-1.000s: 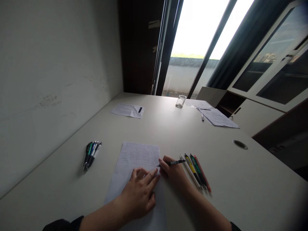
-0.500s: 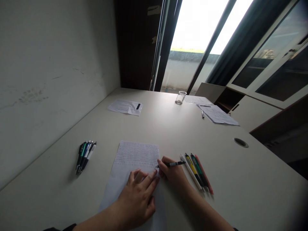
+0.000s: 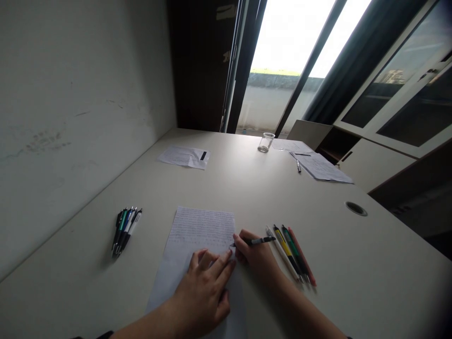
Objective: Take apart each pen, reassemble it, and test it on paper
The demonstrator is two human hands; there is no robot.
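Note:
A sheet of paper (image 3: 173,263) lies on the table, its upper part covered with lines of handwriting. My left hand (image 3: 205,287) rests on the sheet with fingers stretched out, hiding part of it. At the sheet's right edge my right hand (image 3: 256,254) grips a pen (image 3: 262,240), its tip at the right end of the written lines. Just right of that hand lie several pens side by side, among them a white pen (image 3: 282,254), a yellow and black pen (image 3: 285,246), a green pen (image 3: 293,248) and a red pen (image 3: 302,256).
To the left, near the wall, sits a bunch of several pens (image 3: 126,230). Farther back are a creased paper (image 3: 181,157), a clear glass (image 3: 266,142), a stack of papers (image 3: 323,167) and a single pen (image 3: 298,166). A round cable hole (image 3: 356,208) is set in the table at right.
The whole view has shifted very slightly. Both hands keep nearly the same position on the paper, and the pen stays in my right hand.

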